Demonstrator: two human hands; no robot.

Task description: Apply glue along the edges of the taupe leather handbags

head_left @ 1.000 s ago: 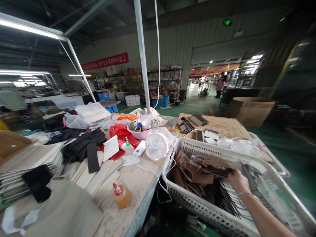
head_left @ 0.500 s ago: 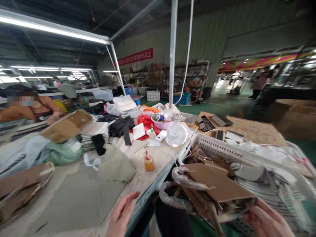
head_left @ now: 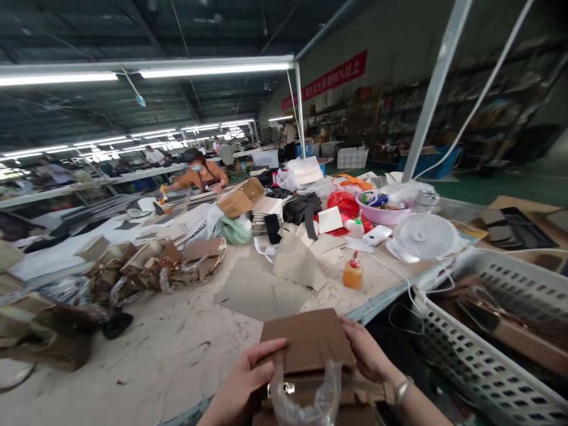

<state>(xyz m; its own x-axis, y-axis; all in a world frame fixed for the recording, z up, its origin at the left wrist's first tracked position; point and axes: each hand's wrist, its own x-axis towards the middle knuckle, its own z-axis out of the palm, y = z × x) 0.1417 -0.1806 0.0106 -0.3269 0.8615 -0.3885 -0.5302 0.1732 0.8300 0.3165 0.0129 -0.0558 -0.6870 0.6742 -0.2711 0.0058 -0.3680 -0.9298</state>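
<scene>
A flat brown bag piece point(head_left: 306, 343) with a plastic-wrapped handle point(head_left: 306, 402) and a metal clasp is held at the table's near edge. My left hand point(head_left: 242, 384) grips its left side, fingers curled over the top. My right hand point(head_left: 366, 352) clasps its right edge, a bracelet on the wrist. Both hands are closed on the piece, low in the middle of the view.
A white plastic basket point(head_left: 470, 361) with more brown pieces stands at the right. The worktable point(head_left: 177, 349) carries a small white fan point(head_left: 423, 236), an orange glue bottle point(head_left: 354, 272), grey fabric sheets point(head_left: 266, 284), and a pile of brown bags point(head_left: 151, 266). A person in orange point(head_left: 202, 176) works at a far table.
My view swung left from the basket to the table. My right hand brought a brown piece out of the basket, and my left hand has taken hold of it too.
</scene>
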